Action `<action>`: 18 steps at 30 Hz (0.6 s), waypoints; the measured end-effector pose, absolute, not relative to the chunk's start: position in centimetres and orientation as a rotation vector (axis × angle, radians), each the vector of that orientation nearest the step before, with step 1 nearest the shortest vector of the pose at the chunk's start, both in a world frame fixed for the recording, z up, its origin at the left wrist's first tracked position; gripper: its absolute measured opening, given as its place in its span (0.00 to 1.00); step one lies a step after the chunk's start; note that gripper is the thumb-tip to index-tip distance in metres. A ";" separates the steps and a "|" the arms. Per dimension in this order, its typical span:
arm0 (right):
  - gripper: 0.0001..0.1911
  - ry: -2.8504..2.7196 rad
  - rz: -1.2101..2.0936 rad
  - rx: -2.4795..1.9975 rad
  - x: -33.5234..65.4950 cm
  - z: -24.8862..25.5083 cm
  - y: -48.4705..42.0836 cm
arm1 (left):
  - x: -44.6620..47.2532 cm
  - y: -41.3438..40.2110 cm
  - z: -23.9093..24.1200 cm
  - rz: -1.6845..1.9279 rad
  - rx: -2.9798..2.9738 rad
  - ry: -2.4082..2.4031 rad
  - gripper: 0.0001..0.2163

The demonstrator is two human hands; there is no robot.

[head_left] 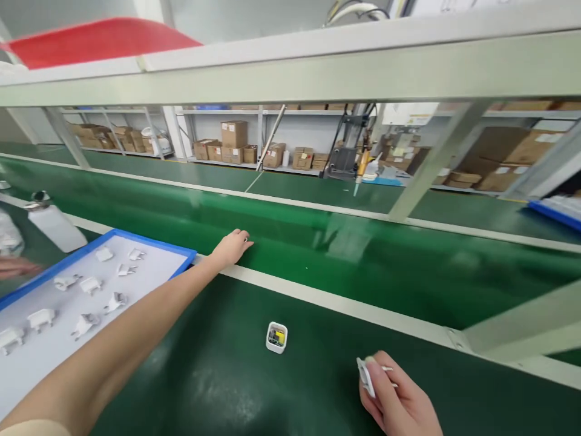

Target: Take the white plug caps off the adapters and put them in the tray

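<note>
Stretched out ahead, my left hand point(230, 248) reaches over the green conveyor belt point(281, 242). Its fingers are curled together, and what they hold, if anything, is too small to make out. My right hand point(402, 396) pinches a white plug cover point(365, 378) with two pins, low on the right above the dark green bench point(218, 357). Between the hands, a small white charger housing point(276, 337) stands on the bench with its top uncovered. Yellow and dark electronic parts show inside it.
Left of my forearm lies a blue-rimmed tray point(149, 242) with several white plug pieces point(91, 284). A white bottle point(57, 227) and another person's blurred hand point(18, 266) are at far left. Posts point(422, 160) and an overhead beam point(290, 75) frame the belt.
</note>
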State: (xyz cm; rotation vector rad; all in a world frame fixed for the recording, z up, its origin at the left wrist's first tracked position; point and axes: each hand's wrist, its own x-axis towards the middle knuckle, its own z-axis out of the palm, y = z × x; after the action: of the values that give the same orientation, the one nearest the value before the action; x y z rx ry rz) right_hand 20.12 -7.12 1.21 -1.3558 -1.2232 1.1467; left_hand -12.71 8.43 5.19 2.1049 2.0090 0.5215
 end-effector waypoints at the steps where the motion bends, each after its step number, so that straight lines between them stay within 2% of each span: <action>1: 0.30 -1.204 1.138 -1.339 20.0 1.3 -7.2 | -10.8 7.8 5.4 0.536 2.167 1.937 0.13; 4: 0.29 -1.096 1.098 -1.271 20.6 1.0 -6.7 | -3.7 4.2 5.7 0.537 2.366 1.640 0.15; 7: 0.28 -0.967 1.014 -1.193 21.7 0.6 -5.7 | 3.2 -0.7 4.4 0.411 2.614 1.338 0.27; 9: 0.27 -0.957 0.953 -1.174 22.3 0.4 -5.3 | 6.3 -3.4 2.8 0.394 2.702 1.219 0.28; 15: 0.22 -1.464 0.665 -1.268 23.4 0.6 -6.1 | 6.2 -6.8 -0.2 0.522 2.300 1.241 0.39; 16: 0.20 -1.570 0.633 -1.239 23.6 0.7 -6.2 | 5.5 -6.8 -0.2 0.579 2.211 1.204 0.35; 18: 0.16 -1.729 0.623 -1.169 24.0 1.1 -6.3 | 4.3 -6.8 -0.2 0.639 2.072 1.138 0.18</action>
State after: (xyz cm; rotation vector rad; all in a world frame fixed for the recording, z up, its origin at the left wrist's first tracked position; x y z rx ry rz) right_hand 23.97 -6.32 1.15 -1.1692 -1.7286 0.6233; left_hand 4.28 -6.81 -0.23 2.0716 1.1384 0.6386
